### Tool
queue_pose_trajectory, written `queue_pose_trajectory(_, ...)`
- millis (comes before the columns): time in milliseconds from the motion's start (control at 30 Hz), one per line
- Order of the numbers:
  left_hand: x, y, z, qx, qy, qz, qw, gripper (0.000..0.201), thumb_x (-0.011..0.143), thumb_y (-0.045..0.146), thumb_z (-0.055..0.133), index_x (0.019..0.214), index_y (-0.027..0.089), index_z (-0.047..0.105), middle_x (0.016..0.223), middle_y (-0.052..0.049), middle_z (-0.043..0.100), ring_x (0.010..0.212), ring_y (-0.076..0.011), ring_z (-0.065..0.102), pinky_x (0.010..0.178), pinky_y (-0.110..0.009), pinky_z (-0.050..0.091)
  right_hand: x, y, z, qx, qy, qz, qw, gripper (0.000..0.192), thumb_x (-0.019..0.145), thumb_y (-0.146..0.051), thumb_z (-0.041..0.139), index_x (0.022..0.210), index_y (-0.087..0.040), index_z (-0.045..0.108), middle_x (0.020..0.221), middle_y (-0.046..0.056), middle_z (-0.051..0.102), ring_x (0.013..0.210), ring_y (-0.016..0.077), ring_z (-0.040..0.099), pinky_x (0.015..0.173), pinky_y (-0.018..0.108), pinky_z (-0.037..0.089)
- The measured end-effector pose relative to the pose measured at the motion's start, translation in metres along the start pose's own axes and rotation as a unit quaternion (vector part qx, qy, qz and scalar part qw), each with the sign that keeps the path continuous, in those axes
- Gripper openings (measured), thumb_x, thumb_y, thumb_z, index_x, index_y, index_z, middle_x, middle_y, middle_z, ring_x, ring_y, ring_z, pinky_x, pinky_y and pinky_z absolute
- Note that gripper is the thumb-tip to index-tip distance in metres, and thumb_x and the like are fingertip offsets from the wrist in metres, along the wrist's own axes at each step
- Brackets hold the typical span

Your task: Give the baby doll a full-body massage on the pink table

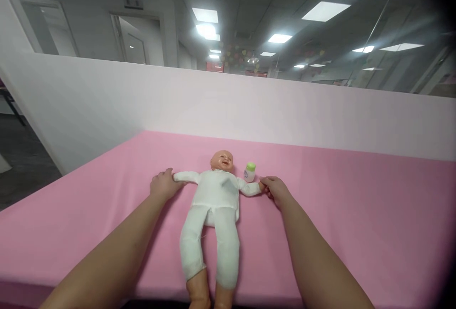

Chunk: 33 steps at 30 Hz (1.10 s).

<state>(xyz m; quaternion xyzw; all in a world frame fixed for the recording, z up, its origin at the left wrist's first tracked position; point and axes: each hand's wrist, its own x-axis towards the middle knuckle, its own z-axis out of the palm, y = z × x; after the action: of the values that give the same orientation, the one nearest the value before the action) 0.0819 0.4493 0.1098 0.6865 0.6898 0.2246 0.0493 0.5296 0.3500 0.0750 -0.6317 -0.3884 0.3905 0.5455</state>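
A baby doll [217,190] with a white cloth body lies on its back, head away from me and bare feet at the near edge. Its arms are stretched out to both sides. My left hand [164,185] is closed around the end of the doll's arm on the left, hiding that doll hand. On the other side, my right hand [275,190] pinches the doll's small hand between thumb and fingers. Just beyond that arm stands a small white jar [250,172] with a green lid, apart from my fingers.
A pink sheet [338,223] covers the table under the doll. Behind it runs a white partition [249,104] topped with glass. Dark floor [21,147] shows at the far left.
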Motion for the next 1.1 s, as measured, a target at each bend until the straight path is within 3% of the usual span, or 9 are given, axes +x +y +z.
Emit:
queue_pose_trajectory(100, 0.007, 0.0, -0.001, -0.03, 0.02, -0.055, 0.998, 0.093, 0.068, 0.075, 0.07, 0.141, 0.02, 0.053, 0.124, -0.02, 0.069, 0.121, -0.0442, 0.06, 0.093, -0.049, 0.048, 0.001, -0.002, 0.0, 0.044, -0.023, 0.041, 0.998, 0.034, 0.079, -0.046, 0.075, 0.07, -0.02, 0.055, 0.056, -0.003, 0.049, 0.045, 0.0094, 0.038, 0.039, 0.022, 0.03)
queue_pose_trajectory(233, 0.015, 0.002, 0.007, -0.149, 0.012, -0.045, 0.988, 0.086, 0.073, 0.06, 0.074, 0.146, 0.023, 0.048, 0.131, -0.014, 0.067, 0.118, -0.0338, 0.064, 0.089, -0.04, 0.051, -0.001, -0.006, -0.002, 0.093, -0.031, 0.075, 0.992, 0.023, 0.08, -0.036, 0.075, 0.078, -0.017, 0.063, 0.063, 0.0, 0.055, 0.049, 0.0094, 0.043, 0.039, 0.021, 0.036)
queue_pose_trajectory(333, 0.02, -0.003, 0.014, -0.24, 0.02, -0.084, 0.967, 0.088, 0.072, 0.049, 0.077, 0.15, 0.025, 0.044, 0.134, -0.013, 0.065, 0.112, -0.0305, 0.067, 0.084, -0.037, 0.053, -0.003, -0.008, -0.005, 0.121, -0.023, 0.09, 0.988, 0.016, 0.084, -0.029, 0.07, 0.092, -0.015, 0.069, 0.071, 0.002, 0.06, 0.052, 0.0097, 0.048, 0.043, 0.021, 0.044)
queue_pose_trajectory(467, 0.025, -0.012, 0.016, -0.347, 0.016, -0.167, 0.923, 0.094, 0.071, 0.037, 0.075, 0.155, 0.018, 0.039, 0.118, -0.018, 0.071, 0.094, -0.0339, 0.072, 0.076, -0.042, 0.055, -0.006, -0.008, -0.011, 0.168, -0.043, 0.084, 0.981, 0.018, 0.084, -0.023, 0.068, 0.099, -0.015, 0.072, 0.079, 0.004, 0.065, 0.058, 0.0114, 0.054, 0.047, 0.022, 0.048)
queue_pose_trajectory(633, 0.027, -0.014, 0.013, -0.433, -0.002, -0.168, 0.885, 0.073, 0.066, 0.028, 0.075, 0.136, 0.017, 0.058, 0.107, -0.016, 0.073, 0.08, -0.0284, 0.072, 0.069, -0.039, 0.056, -0.01, -0.004, -0.014, 0.164, -0.072, 0.042, 0.983, 0.019, 0.083, -0.026, 0.071, 0.097, -0.015, 0.073, 0.077, 0.005, 0.065, 0.058, 0.0142, 0.055, 0.048, 0.026, 0.049)
queue_pose_trajectory(733, 0.028, -0.012, 0.013, -0.475, -0.005, -0.171, 0.863, 0.059, 0.067, 0.028, 0.074, 0.124, 0.016, 0.063, 0.099, -0.015, 0.072, 0.072, -0.0231, 0.069, 0.062, -0.034, 0.054, -0.012, -0.003, -0.014, 0.162, -0.064, 0.021, 0.984, 0.021, 0.082, -0.028, 0.072, 0.098, -0.015, 0.072, 0.078, 0.005, 0.065, 0.059, 0.0146, 0.055, 0.052, 0.027, 0.051)
queue_pose_trajectory(900, 0.03, -0.008, 0.015, -0.54, -0.063, -0.15, 0.826, 0.03, 0.069, 0.025, 0.071, 0.096, 0.014, 0.067, 0.079, -0.011, 0.071, 0.06, -0.0183, 0.065, 0.055, -0.03, 0.053, -0.021, -0.003, -0.013, 0.163, -0.047, -0.006, 0.985, 0.024, 0.079, -0.03, 0.073, 0.099, -0.016, 0.072, 0.081, 0.004, 0.066, 0.064, 0.0148, 0.058, 0.059, 0.027, 0.053)
queue_pose_trajectory(1100, 0.027, -0.006, 0.017, -0.548, -0.049, -0.156, 0.821, 0.024, 0.067, 0.022, 0.07, 0.09, 0.016, 0.066, 0.067, -0.005, 0.067, 0.054, -0.0164, 0.061, 0.052, -0.027, 0.05, -0.036, -0.004, -0.012, 0.139, -0.038, -0.03, 0.989, 0.035, 0.071, -0.034, 0.084, 0.098, -0.016, 0.07, 0.08, 0.002, 0.065, 0.061, 0.0123, 0.054, 0.053, 0.025, 0.047)
